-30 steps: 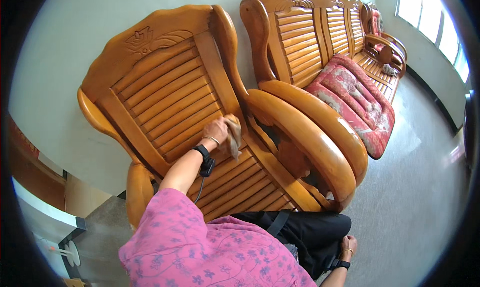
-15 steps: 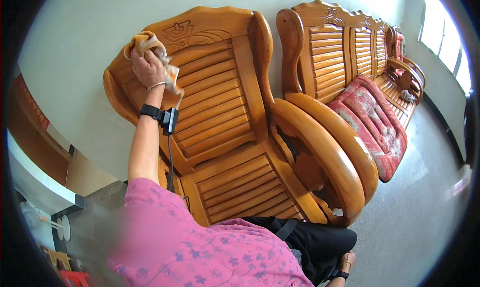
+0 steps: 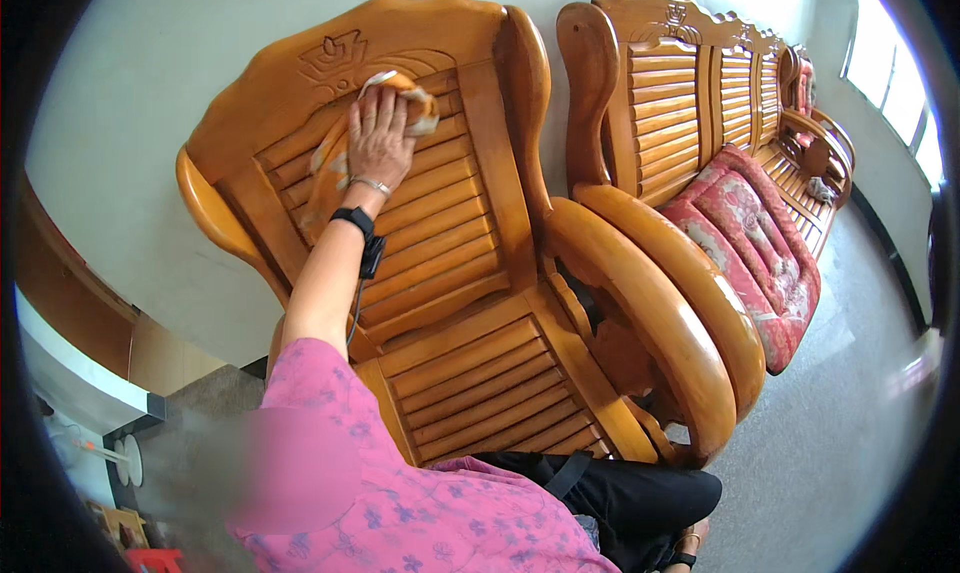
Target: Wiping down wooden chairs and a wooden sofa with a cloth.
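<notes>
My left hand (image 3: 382, 145) presses an orange-and-white cloth (image 3: 424, 116) against the upper slats of a wooden armchair's backrest (image 3: 470, 198). Its fingers lie over the bunched cloth, pointing up, and part of the cloth hangs beside the wrist. A bracelet and a black wristband with a small device are on that arm. Low on the right, my right hand (image 3: 696, 535) rests by my black-trousered knee; its fingers are mostly hidden. Carved ornament runs along the chair's top rail, above the cloth.
Close on the right, a second curved armrest (image 3: 690, 283) belongs to a long slatted wooden bench (image 3: 665, 103). A red floral cushion (image 3: 755, 238) leans over its seat edge. Farther along the bench lies a greyish cloth (image 3: 820, 189). A red plastic object (image 3: 155, 559) is at lower left.
My left hand has moved right and slightly down with the cloth, from the backrest's upper left corner onto the slats. My right hand stays by the knee.
</notes>
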The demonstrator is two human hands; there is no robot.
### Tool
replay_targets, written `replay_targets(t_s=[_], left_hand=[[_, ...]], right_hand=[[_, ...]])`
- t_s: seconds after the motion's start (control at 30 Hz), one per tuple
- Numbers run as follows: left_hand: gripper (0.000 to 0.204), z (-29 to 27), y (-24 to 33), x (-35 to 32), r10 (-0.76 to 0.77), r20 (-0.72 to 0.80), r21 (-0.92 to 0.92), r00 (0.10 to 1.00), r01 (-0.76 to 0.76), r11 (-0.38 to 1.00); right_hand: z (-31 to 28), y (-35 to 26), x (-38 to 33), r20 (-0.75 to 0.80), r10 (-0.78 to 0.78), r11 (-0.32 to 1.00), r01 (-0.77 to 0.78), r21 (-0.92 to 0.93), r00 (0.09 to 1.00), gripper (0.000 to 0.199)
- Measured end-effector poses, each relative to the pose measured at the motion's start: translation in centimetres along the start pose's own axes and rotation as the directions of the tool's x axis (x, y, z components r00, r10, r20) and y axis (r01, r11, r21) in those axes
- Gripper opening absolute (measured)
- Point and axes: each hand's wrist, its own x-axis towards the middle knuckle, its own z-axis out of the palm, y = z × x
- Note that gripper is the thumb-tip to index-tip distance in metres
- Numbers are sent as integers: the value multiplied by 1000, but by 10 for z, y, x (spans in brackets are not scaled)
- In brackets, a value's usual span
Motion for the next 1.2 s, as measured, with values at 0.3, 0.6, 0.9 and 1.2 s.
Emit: replay_targets(t_s=[0.3, 0.6, 0.9, 1.2], left_hand=[[68, 25, 77, 21, 83, 9, -22, 996, -83, 996], [80, 28, 126, -123, 405, 404, -122, 820, -390, 913], [60, 29, 109, -218, 572, 386, -112, 724, -579, 808], [82, 2, 21, -228, 166, 291, -151, 942, -127, 980]], right_hand=[[-2, 14, 0, 24, -21, 999, 22, -24, 999, 44], [-3, 30, -5, 33, -26, 1000, 26, -14, 999, 44], [1, 24, -7, -1, -10, 997, 10, 72, 1000, 47], [-15, 8, -20, 51, -18, 999, 19, -34, 999, 38]])
